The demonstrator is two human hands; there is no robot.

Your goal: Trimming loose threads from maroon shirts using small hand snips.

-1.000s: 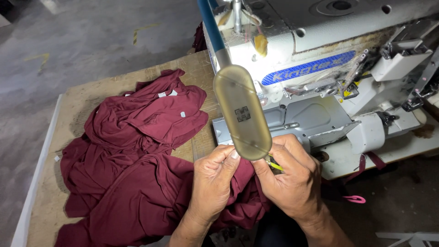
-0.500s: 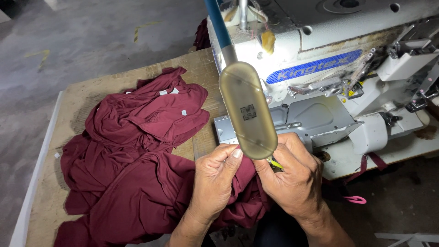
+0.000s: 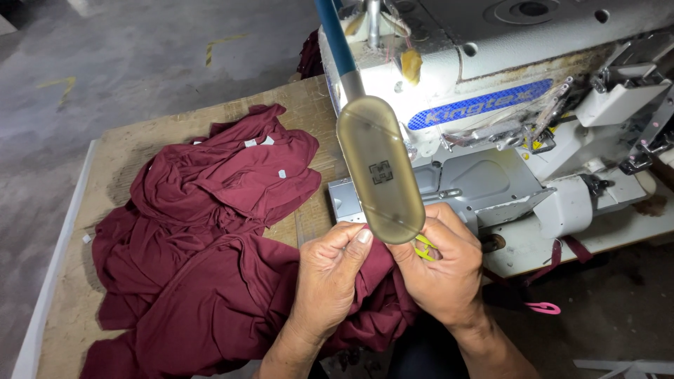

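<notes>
My left hand [image 3: 328, 277] pinches a fold of maroon fabric [image 3: 365, 295] at the table's front edge, thumb against forefinger. Right beside it, almost touching, my right hand [image 3: 449, 277] is closed around a small yellow-handled cutting tool [image 3: 423, 250], of which only the yellow part shows. Both hands sit just below a long oval lamp head [image 3: 381, 172] on a blue arm, which hides the fingertips. A pile of maroon garments [image 3: 210, 224] with small white tags spreads to the left of my hands.
A white industrial sewing machine [image 3: 505, 63] fills the upper right, its grey bed [image 3: 484, 179] just behind my hands. The garments lie on a worn wooden table [image 3: 126, 151]. A pink object [image 3: 542, 307] lies lower right, and grey concrete floor [image 3: 105, 63] lies beyond the table.
Both hands stay together at the fabric under the lamp. The view has shifted slightly; nothing was picked up or let go.
</notes>
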